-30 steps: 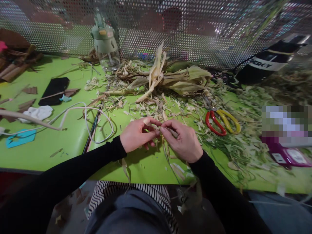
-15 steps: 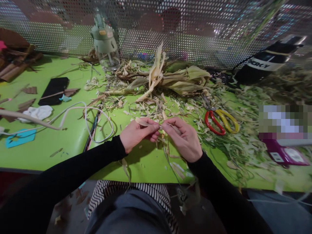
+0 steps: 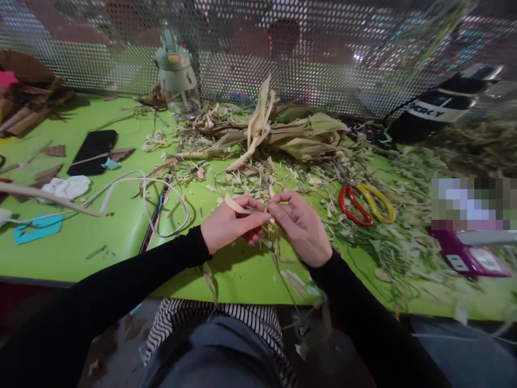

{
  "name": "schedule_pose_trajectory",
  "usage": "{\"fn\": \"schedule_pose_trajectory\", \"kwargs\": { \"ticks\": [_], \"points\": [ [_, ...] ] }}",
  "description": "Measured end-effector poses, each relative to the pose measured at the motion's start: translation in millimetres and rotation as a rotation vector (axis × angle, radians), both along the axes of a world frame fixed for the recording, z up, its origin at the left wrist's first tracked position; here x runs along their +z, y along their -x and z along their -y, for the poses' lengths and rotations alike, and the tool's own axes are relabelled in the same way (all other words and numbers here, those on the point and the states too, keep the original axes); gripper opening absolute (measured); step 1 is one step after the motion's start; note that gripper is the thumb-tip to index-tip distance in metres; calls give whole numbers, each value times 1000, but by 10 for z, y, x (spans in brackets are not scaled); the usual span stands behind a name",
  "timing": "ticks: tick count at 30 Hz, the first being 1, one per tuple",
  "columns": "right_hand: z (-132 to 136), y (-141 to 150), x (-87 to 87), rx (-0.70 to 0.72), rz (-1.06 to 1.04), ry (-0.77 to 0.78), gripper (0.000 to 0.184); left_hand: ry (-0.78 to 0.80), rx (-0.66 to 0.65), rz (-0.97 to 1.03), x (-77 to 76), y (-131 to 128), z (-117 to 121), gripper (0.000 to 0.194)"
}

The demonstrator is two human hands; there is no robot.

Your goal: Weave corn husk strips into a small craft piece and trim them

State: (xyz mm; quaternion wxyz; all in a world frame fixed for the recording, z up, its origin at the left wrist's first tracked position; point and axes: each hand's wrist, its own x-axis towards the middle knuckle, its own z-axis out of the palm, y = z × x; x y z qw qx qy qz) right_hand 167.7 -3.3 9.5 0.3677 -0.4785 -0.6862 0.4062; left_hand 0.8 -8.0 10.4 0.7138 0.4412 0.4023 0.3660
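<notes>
Over the green table, my left hand pinches a pale strip of corn husk, whose end sticks up behind the thumb. Thumb and forefinger of my right hand close on the strip's other end, right beside the left fingertips. The exact spot where the fingertips meet is too small to make out. Beyond the hands lies a pile of dry corn husks, with one pale husk standing up from it. Scissors with one red and one yellow handle rest to the right of my right hand.
Shredded husk scraps cover the table's right side. A clear bottle and a black bottle stand at the mesh screen. Leftward lie a phone, a white cable, crumpled tissue and a blue tag.
The fingers of my left hand have closed in, and the pale husk end now shows above its thumb. Both hands stay together at nearly the same place.
</notes>
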Motion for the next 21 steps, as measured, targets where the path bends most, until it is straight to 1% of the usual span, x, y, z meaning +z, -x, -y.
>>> {"fn": "schedule_pose_trajectory", "kwargs": {
  "ticks": [1, 2, 3, 4, 6, 7, 8, 9, 10, 11, 12, 13, 15, 18, 20, 21],
  "points": [
    [-15, -14, 1, 7, -33, 10, 18, 15, -9, -10, -9, 5, -6, 13],
    [-31, -33, 0, -10, -56, -15, 19, 32, -7, -15, -18, 11, -15, 14],
    [-49, -55, -4, -56, -59, -83, 19, 50, 8, -12, -25, 20, -27, 14],
    [-67, -77, -10, -126, -37, -194, 20, 67, 31, 3, -32, 31, -41, 14],
    [-92, -107, -29, -296, 50, -512, 19, 86, 86, 51, -41, 60, -73, 15],
    [-97, -110, -39, -344, 105, -678, 18, 92, 109, 72, -44, 75, -87, 15],
    [-96, -102, -47, -339, 165, -807, 15, 93, 127, 87, -45, 87, -98, 16],
    [-89, -85, -53, -287, 227, -871, 13, 91, 138, 95, -45, 96, -106, 18],
    [-78, -60, -56, -203, 282, -869, 13, 86, 142, 95, -45, 100, -109, 20],
    [-64, -31, -56, -112, 324, -812, 16, 79, 144, 89, -43, 101, -108, 22],
    [-51, -3, -54, -40, 351, -725, 21, 69, 145, 78, -42, 97, -103, 24],
    [-39, 21, -51, 1, 357, -633, 26, 55, 147, 63, -40, 91, -97, 26],
    [-23, 49, -47, 10, 323, -505, 34, 22, 144, 33, -33, 77, -81, 28],
    [-17, 47, -66, -36, 224, -342, 37, -10, 104, -1, -16, 57, -54, 34],
    [-19, 35, -94, -22, 113, -167, 41, -25, 61, -15, -6, 46, -35, 39],
    [-20, 29, -107, 11, 53, -73, 42, -36, 48, -21, -2, 41, -26, 40]
  ]
}}
